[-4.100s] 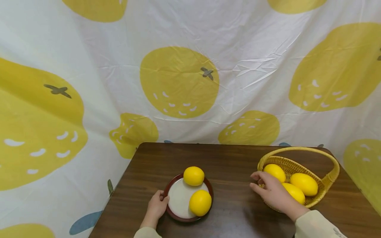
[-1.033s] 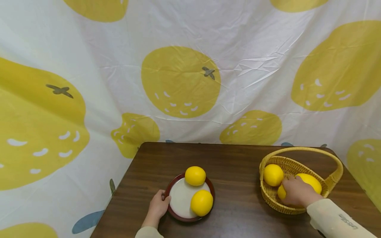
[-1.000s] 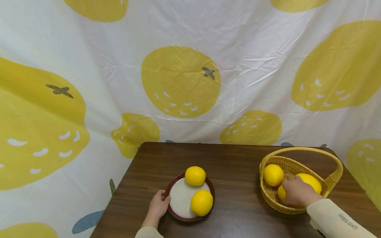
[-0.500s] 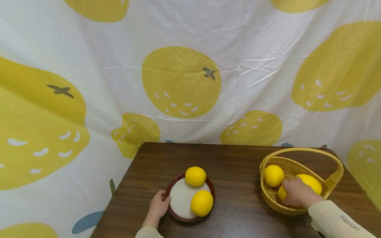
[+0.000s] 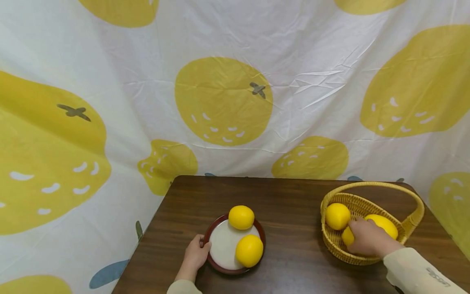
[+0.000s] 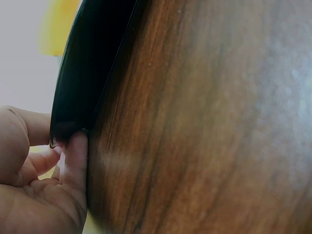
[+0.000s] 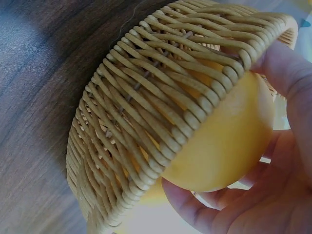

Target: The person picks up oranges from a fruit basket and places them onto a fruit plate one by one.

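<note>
At the left, my left hand (image 5: 196,256) pinches the rim of a round plate (image 5: 222,245) with a pale inside and dark red edge. The left wrist view shows thumb and fingers on either side of that dark rim (image 6: 87,73). One lemon (image 5: 241,217) sits at the plate's far edge, another lemon (image 5: 249,250) at its right. My right hand (image 5: 371,237) reaches into a wicker basket (image 5: 332,243) and grips a lemon (image 7: 229,141), partly covered by the hand in the head view. Two more lemons lie there: one (image 5: 338,216) at left, one (image 5: 384,225) behind the hand.
Both containers stand on a dark wooden table (image 5: 290,228). A tall handle (image 5: 371,184) arches over the basket. Behind the table hangs a white cloth (image 5: 312,94) printed with big yellow fruit.
Four seconds ago my right hand hovered over the basket's left side; now it is down inside, gripping the front lemon. Over the last second it barely moves. My left hand stays on the plate.
</note>
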Action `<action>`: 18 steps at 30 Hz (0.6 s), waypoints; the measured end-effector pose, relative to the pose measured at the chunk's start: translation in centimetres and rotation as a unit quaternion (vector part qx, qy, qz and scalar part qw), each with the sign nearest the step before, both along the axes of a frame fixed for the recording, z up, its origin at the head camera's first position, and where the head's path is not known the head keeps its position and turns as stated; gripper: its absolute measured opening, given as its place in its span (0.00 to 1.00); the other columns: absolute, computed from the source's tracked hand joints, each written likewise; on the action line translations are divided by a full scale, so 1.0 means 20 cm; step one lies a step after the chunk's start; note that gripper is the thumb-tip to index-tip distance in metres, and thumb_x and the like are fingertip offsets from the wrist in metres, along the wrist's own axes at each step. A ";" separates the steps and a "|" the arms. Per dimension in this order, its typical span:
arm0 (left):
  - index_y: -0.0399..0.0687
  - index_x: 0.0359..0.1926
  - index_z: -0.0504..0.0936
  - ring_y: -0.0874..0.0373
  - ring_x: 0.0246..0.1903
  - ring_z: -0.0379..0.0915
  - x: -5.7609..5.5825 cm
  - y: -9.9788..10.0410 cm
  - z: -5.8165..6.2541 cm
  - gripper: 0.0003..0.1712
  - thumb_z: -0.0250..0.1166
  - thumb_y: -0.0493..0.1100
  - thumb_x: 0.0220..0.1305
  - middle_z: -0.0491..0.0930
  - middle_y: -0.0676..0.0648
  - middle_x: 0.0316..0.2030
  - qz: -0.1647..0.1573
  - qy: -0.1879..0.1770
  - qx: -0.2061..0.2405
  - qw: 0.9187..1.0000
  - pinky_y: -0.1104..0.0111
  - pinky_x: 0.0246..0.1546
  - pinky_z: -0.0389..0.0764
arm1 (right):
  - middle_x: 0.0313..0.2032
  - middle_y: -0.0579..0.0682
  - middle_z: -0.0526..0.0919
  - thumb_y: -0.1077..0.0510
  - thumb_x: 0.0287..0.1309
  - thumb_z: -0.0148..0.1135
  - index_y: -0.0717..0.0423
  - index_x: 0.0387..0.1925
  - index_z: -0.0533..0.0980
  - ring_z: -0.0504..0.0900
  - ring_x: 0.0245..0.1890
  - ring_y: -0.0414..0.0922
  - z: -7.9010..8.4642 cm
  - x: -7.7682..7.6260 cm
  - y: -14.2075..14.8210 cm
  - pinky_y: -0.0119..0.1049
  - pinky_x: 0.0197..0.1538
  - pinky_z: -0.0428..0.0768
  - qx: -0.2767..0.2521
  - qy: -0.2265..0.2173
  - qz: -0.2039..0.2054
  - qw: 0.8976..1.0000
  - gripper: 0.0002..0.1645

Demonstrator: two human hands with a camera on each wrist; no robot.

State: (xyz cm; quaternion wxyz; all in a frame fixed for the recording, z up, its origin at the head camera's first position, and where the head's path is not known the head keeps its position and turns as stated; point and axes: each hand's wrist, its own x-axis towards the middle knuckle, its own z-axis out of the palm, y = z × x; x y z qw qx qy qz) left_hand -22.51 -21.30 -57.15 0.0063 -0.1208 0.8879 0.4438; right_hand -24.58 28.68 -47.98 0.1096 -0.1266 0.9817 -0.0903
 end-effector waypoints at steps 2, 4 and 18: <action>0.33 0.51 0.76 0.46 0.41 0.80 0.00 0.00 0.00 0.14 0.61 0.38 0.69 0.83 0.37 0.40 0.000 -0.002 0.000 1.000 0.51 0.45 0.78 | 0.56 0.79 0.74 0.50 0.42 0.76 0.72 0.54 0.75 0.79 0.45 0.70 0.01 -0.01 0.00 0.58 0.42 0.78 -0.009 -0.004 -0.002 1.000 0.41; 0.33 0.51 0.76 0.46 0.41 0.80 0.00 0.00 0.00 0.15 0.61 0.38 0.69 0.83 0.36 0.40 -0.001 -0.003 0.000 1.000 0.51 0.45 0.78 | 0.56 0.80 0.74 0.50 0.41 0.76 0.72 0.54 0.75 0.80 0.44 0.66 0.02 -0.01 0.00 0.53 0.40 0.77 -0.019 -0.010 -0.005 1.000 0.41; 0.32 0.53 0.75 0.45 0.41 0.80 0.00 0.00 0.00 0.16 0.60 0.38 0.70 0.82 0.35 0.40 -0.001 -0.008 0.005 1.000 0.51 0.44 0.79 | 0.58 0.80 0.72 0.50 0.41 0.74 0.80 0.60 0.68 0.75 0.36 0.50 0.08 0.00 0.01 0.44 0.38 0.73 -0.058 -0.025 -0.026 0.998 0.51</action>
